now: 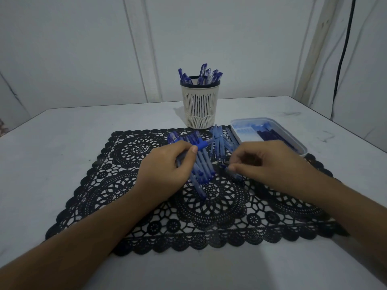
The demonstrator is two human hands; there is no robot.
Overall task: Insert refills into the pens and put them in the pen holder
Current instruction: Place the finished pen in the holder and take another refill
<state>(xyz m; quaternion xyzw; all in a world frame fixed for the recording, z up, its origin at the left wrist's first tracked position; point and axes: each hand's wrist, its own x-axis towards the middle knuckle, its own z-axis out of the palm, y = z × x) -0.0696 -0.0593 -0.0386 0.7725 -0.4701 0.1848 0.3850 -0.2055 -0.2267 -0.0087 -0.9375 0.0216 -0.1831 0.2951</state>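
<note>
Left hand (167, 164) grips pen (201, 145), right hand (261, 162) pinches part (225, 167) over mat (209, 218).

The cream slotted pen holder (200, 105) stands upright with capped blue pens (204, 74) in it. In front of it, slightly left, lies a heap of blue pens (202, 166), with one blue pen (201, 145) held above them. Directly in front lie thin pale blue tubes (218, 141).

One left hand (167, 164), one right hand (266, 162), one pen holder (200, 105), one tray (294, 136), one lace mat (209, 208), many blue pens (217, 141).
About seven capped pens stand in the holder; two loose heaps lie on the mat and one dark stack lies in the tray, too overlapped to count.
</note>
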